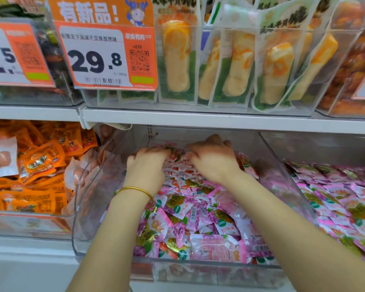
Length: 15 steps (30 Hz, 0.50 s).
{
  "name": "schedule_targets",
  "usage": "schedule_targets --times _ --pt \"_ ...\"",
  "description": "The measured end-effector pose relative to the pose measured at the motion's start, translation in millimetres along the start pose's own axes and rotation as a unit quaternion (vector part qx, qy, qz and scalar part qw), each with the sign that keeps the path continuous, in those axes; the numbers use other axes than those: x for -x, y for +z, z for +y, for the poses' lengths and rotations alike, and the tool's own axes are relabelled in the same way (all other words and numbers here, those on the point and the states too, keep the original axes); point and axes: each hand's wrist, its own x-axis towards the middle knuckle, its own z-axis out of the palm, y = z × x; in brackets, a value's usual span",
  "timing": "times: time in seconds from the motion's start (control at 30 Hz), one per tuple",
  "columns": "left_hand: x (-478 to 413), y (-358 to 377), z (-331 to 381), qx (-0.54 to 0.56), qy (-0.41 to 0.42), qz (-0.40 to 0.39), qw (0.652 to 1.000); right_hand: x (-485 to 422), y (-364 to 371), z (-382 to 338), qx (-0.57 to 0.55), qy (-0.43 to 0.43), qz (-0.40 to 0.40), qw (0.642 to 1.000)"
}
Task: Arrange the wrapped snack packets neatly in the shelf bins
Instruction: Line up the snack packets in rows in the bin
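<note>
Above and left of the left hand's fingers (156, 152), an orange price tag (112, 56) on the upper clear bin (198, 106) reads "29.8", with "有新品!" above it; further left, another price tag (13, 53) shows "2.5"

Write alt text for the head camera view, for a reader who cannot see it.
Both hands, the left hand wearing a gold bangle and the right hand, press into a heap of pink snack packets at the back of a clear plastic bin on a shop shelf. Orange packets fill the bin beside it, under a 29.8 price tag.
</note>
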Motion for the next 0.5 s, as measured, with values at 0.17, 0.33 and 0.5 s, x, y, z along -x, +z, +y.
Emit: schedule_targets --times 0.17,0.33,0.5 --pt "28.7 -17.5 -3.1 0.129 0.022 0.028 0.991 47.1 -33.4 20.8 -0.207 0.079 0.012 0.975" --pt "50.3 -23.4 14.3 0.167 0.024 0.028 0.985 70.1 -28.7 17.5 -0.048 0.028 -0.239 0.969" --pt "52.9 -28.3 23.9 0.21 -0.02 0.048 0.976 51.5 -19.2 8.0 0.048 0.001 -0.343 0.938"
